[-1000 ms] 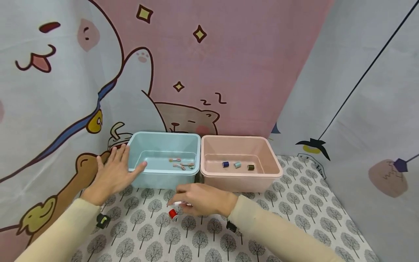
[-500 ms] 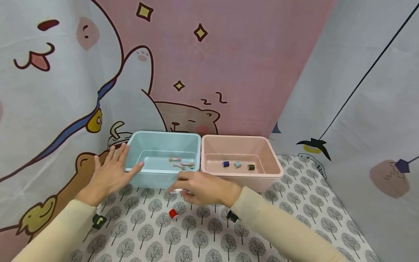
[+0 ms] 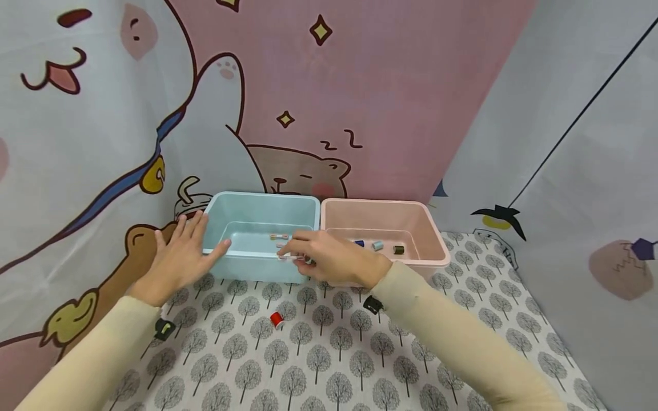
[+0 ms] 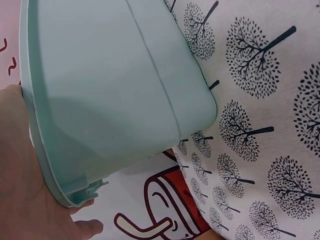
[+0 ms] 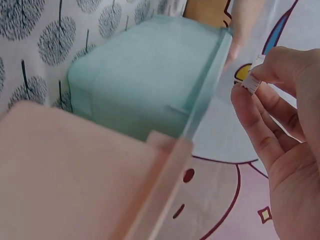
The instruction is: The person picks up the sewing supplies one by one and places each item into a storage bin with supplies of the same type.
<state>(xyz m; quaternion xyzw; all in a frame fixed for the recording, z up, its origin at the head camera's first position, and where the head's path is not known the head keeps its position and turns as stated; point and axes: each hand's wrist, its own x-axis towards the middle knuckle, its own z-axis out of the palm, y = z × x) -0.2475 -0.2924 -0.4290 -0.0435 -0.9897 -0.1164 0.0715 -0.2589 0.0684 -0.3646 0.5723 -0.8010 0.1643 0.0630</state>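
My right hand (image 3: 334, 257) is above the front right corner of the light-blue bin (image 3: 247, 270). Between thumb and fingertips it pinches a small slim white piece (image 5: 253, 75) with faint dark marks; its exact kind is unclear. My left hand (image 3: 180, 257) rests at the bin's left rim, fingers spread straight; in the left wrist view the palm lies along the rim (image 4: 42, 165). Inside the blue bin a small pinkish bundle (image 3: 279, 236) shows, while my right hand covers others. A red thread spool (image 3: 276, 319) lies on the cloth in front.
A pink bin (image 3: 380, 210) stands right beside the blue one. It holds a navy thread spool (image 3: 359, 244), a light-blue spool (image 3: 377, 245) and an olive spool (image 3: 398, 250). A tree-print cloth (image 3: 319, 359) covers the table; printed curtains (image 3: 390, 103) hang behind.
My right hand has lifted from beside the red spool and moved forward over the blue bin's edge, carrying the white piece. The left hand stays at the rim. The head view has tilted slightly down.
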